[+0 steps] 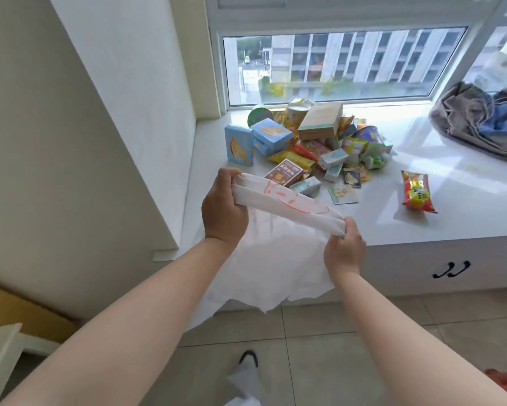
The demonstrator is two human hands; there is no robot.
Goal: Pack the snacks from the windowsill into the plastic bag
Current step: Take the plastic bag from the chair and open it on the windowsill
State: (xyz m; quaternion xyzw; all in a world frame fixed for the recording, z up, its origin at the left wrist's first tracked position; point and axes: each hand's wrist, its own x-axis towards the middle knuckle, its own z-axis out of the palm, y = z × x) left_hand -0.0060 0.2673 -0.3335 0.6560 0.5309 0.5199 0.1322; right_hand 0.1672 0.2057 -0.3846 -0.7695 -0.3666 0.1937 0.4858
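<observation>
**Two hands stretch the bag at the sill**

One white plastic bag (275, 247) with red print hangs in front of the windowsill (451, 206), its top pulled taut between the left hand (224, 206) and right hand (344, 250), both gripping it. Beyond lies the snack pile (313, 145); a red-orange snack packet (417, 192) sits apart. Crumpled clothing (480, 118) rests far right.

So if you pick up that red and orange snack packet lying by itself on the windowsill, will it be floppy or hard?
Probably floppy and light: the red and orange packet looks like a puffy, crinkled film wrapper with sealed ends. It lies flat on the windowsill, so it should not roll. Its shiny skin may be a bit slippery, and a hard squeeze could crush what's inside.
</observation>
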